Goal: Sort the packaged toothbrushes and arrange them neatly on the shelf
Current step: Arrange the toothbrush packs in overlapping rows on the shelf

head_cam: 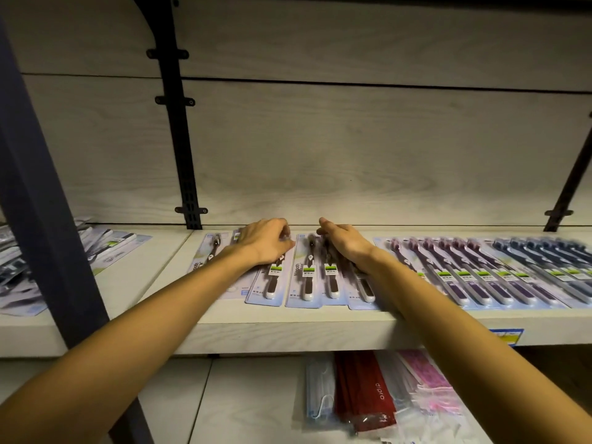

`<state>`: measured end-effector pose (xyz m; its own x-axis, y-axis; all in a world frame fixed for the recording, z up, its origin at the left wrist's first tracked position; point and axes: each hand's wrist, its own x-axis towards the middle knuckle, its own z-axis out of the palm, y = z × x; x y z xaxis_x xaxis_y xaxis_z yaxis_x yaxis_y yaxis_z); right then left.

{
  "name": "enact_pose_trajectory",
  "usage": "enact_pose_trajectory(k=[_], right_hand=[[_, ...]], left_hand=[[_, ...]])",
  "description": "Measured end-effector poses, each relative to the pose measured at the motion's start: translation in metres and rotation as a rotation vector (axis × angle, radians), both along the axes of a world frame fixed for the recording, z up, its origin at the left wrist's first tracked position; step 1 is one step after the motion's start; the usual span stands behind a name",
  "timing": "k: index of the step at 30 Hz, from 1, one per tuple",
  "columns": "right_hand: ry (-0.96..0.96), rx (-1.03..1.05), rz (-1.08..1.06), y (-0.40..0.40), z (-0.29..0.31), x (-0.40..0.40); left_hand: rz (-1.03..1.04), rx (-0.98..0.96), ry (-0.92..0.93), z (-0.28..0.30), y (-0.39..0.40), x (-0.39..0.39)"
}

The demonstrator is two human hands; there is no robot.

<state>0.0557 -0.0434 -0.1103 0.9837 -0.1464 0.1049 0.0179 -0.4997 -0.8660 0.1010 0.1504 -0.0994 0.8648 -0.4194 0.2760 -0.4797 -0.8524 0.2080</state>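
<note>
Several packaged toothbrushes with black handles [307, 283] lie side by side, overlapping, on the pale wooden shelf [288, 331]. My left hand [266, 240] sits on the left packs, its fingers curled over the far end of one. On the packs just to the right my right hand [344, 243] rests, with its fingers reaching toward their far ends. To the right runs a neat row of purple toothbrush packs [464, 274], then a row of dark blue ones [551, 261]. My forearms hide parts of the black packs.
A loose heap of more packs [19, 277] lies at the far left, behind a dark post [41, 219]. A black slotted upright [182, 139] runs up the back wall. The lower shelf holds bagged face masks [323, 395], red packs [362, 392] and pink packs [426, 379].
</note>
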Motion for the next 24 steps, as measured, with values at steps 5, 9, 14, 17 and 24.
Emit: enact_pose_trajectory(k=[5,9,14,17,24], right_hand=[[0.017,0.025,0.002,-0.003,0.0,0.0],[-0.003,-0.022,-0.006,-0.002,-0.002,0.0],[-0.022,-0.079,0.049,0.001,-0.002,-0.005],[-0.007,-0.141,0.045,0.003,-0.004,-0.006],[-0.024,-0.029,0.027,0.001,-0.003,-0.008]], left_hand=[[0.013,-0.139,-0.018,-0.001,-0.005,-0.003],[0.013,-0.102,-0.07,-0.006,-0.013,-0.008],[0.107,-0.115,-0.171,0.005,0.001,-0.003],[0.12,-0.136,-0.127,0.006,0.006,-0.001],[0.033,-0.049,-0.095,-0.006,-0.022,-0.015]])
